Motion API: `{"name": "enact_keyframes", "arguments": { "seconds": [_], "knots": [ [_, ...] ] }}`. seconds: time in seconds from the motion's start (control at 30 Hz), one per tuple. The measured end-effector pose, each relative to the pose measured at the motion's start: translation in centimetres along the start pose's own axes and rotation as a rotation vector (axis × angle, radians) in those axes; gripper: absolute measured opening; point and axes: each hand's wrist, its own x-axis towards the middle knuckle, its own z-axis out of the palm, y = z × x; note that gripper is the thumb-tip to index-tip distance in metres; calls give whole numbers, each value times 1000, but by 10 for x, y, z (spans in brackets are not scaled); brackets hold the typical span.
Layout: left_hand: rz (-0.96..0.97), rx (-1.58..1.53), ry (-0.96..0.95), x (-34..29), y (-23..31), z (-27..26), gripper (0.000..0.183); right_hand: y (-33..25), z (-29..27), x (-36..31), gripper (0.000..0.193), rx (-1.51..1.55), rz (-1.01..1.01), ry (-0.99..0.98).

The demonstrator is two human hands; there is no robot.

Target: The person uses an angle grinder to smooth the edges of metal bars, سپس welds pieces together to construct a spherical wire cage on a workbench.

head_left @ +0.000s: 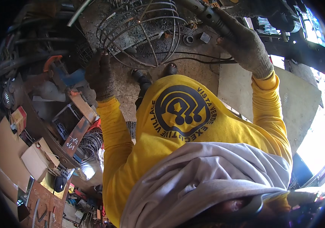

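A rounded cage of bent metal rods (pixel 146 35) rests tilted on a dark, debris-strewn work surface (pixel 105 22) ahead of me. My left hand (pixel 101 76), in a dark dirty work glove, is closed at the cage's near left side, its fingers around a rod end. My right hand (pixel 246 47), gloved too, is wrapped around a dark grey cylindrical tool (pixel 208 18) with round holes in its body. The tool slants up and left toward the cage's right side. Its far end runs out of the picture, so its exact kind is hidden.
Dark cables (pixel 196 59) cross the floor below the work surface. A small metal block (pixel 205 37) and a ring (pixel 188 40) lie right of the cage. Coiled wire (pixel 90 143), cardboard boxes (pixel 37 159) and a brown steel beam (pixel 75 136) crowd the left. A pale sheet (pixel 291 98) lies right.
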Motion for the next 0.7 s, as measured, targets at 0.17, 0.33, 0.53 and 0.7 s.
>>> {"name": "enact_keyframes", "arguments": {
  "seconds": [0.17,0.33,0.53,0.7],
  "knots": [
    [74,107,-7,2,1,-5,26,7,-2,6,55,-24,-66,-50],
    [235,289,2,3,-10,2,28,-1,-6,5,58,120,-25,-59],
    [712,820,74,3,-29,-1,30,32,2,19,51,-690,-549,233],
    [380,587,2,-4,-14,8,20,9,-26,23,49,-475,-575,65]
  ]
}}
